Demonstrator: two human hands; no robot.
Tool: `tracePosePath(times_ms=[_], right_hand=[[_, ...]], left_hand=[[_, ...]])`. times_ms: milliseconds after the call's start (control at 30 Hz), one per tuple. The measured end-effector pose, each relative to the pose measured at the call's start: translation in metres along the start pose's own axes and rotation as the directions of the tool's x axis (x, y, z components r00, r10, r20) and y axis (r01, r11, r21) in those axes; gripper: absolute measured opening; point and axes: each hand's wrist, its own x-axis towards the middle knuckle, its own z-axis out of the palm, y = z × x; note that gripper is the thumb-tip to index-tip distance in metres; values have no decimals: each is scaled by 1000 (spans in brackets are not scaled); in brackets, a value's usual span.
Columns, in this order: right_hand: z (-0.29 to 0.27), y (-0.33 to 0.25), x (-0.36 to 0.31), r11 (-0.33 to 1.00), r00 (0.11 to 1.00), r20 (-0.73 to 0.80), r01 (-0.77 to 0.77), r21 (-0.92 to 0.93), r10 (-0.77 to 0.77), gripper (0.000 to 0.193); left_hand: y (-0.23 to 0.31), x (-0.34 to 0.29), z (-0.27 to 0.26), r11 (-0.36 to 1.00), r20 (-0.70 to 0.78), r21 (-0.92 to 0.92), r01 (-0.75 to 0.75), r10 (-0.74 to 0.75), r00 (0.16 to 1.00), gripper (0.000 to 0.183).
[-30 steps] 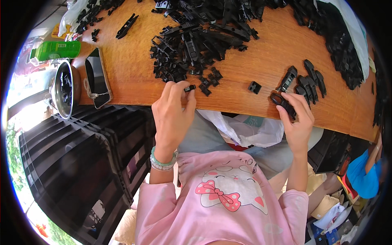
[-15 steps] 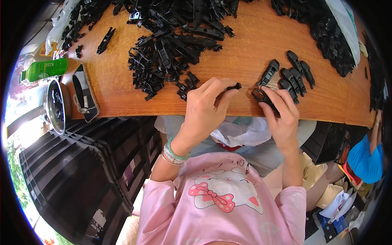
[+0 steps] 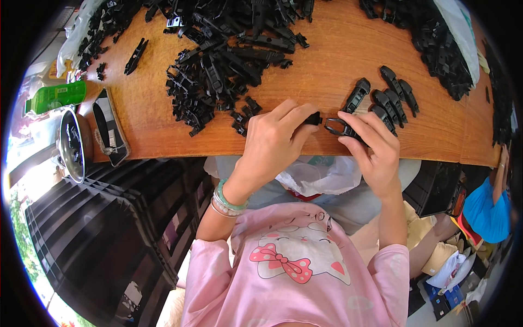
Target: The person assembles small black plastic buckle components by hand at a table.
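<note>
Over the table's near edge, my left hand [image 3: 272,139] pinches a small black plastic piece [image 3: 312,118] between thumb and fingers; most of it is hidden by them. My right hand [image 3: 377,150] grips a longer black plastic part [image 3: 339,127] whose two-pronged end points left at that small piece. A narrow gap separates the two pieces. Just beyond my right hand lie several similar elongated black parts [image 3: 358,94], in a loose group. A heap of small black pieces [image 3: 190,98] and longer parts [image 3: 215,76] lies beyond my left hand.
A phone [image 3: 111,128], a metal bowl [image 3: 71,144] with black pieces and a green bottle [image 3: 57,97] stand at the left. More black parts [image 3: 444,60] lie by a plastic bag at far right. Black crates [image 3: 98,234] stand below left; another person's blue sleeve [image 3: 487,212] shows right.
My right hand's part has shifted left and turned its pronged end toward my left hand. More of the small piece now shows in my left fingers.
</note>
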Motion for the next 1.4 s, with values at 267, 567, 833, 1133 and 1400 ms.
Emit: tracePosePath(times_ms=[267, 567, 833, 1133, 1400], right_hand=[[-7, -2, 15, 992, 992, 109, 72, -105, -61, 35], [-14, -10, 22, 977, 980, 176, 127, -172, -96, 34], [-18, -10, 29, 973, 963, 246, 156, -170, -111, 36], [-23, -11, 31, 971, 956, 276, 150, -188, -94, 37], [-22, -7, 33, 977, 952, 291, 144, -155, -94, 37]], left_hand=[[0, 1, -1, 1000, -7, -19, -13, 13, 1000, 24], [-2, 3, -1, 997, 2, -78, -19, 19, 1000, 22], [-1, 3, -3, 993, 8, -114, 9, -8, 1000, 25], [0, 5, -4, 991, 45, -130, 36, -31, 999, 24], [0, 6, -5, 988, 57, -147, 39, -31, 998, 25]])
